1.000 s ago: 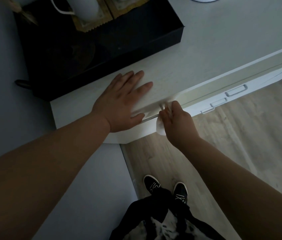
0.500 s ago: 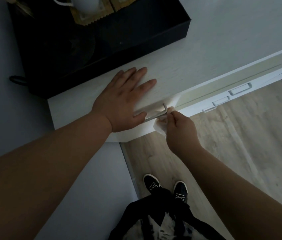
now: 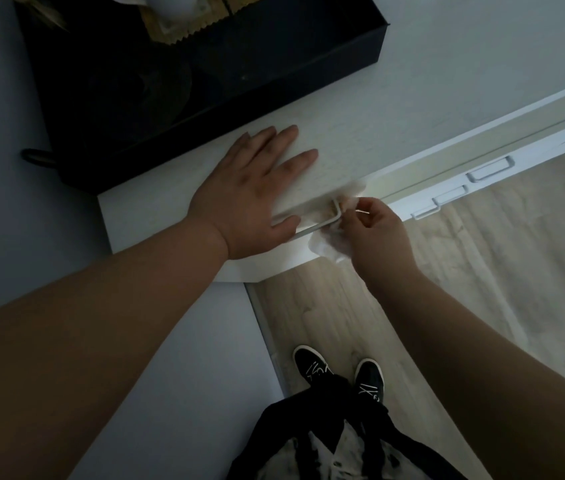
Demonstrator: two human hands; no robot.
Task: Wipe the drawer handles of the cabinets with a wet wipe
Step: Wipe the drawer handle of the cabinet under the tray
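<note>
My left hand (image 3: 253, 195) lies flat with straight fingers on the white cabinet top (image 3: 360, 133), its thumb over the front edge. Just below that edge runs the top drawer handle (image 3: 322, 225), a thin metal bar with a bend at its right end. My right hand (image 3: 374, 230) pinches a white wet wipe (image 3: 326, 245) and holds it against the handle's right end; part of the wipe hangs below my fingers. Further right, three more drawer handles (image 3: 490, 169) show on the lower drawer fronts.
A black tray (image 3: 309, 60) with a white jug and a yellowish mat stands at the back left of the cabinet top. A grey wall is on the left. Light wood floor (image 3: 482, 289) lies below, with my black shoes (image 3: 340, 372) close to the cabinet.
My right hand has slid the wipe a little right and up, onto the bent end of the top handle. My left hand stays flat on the cabinet top.
</note>
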